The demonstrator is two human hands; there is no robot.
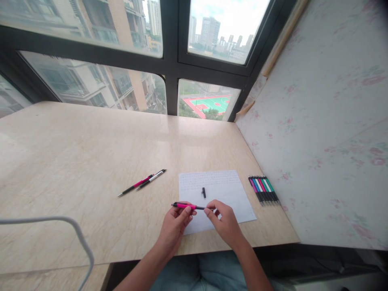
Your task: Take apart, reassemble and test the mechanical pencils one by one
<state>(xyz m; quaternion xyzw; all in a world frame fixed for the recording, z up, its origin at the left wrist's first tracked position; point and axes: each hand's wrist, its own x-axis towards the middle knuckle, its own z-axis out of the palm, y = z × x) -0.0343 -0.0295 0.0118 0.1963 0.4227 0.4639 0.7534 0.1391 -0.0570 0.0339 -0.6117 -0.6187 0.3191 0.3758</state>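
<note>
My left hand (175,223) is closed around the pink barrel of a ballpoint pen (185,205), its black clip end pointing left. A thin dark refill (200,208) sticks out of the barrel's right end, and the fingertips of my right hand (223,220) pinch its far end. Just beyond my hands, a black pen grip (204,192) lies on the white sheet of paper (218,184), with a tiny part beside it too small to make out. Faint rows of writing run across the top of the sheet.
To the left lie a pink pen (136,184) and a white pen (151,179), side by side. Several coloured pens (263,190) stand in a row by the papered wall (327,141). A grey cable or tube (68,219) curves over the table (91,153) at lower left.
</note>
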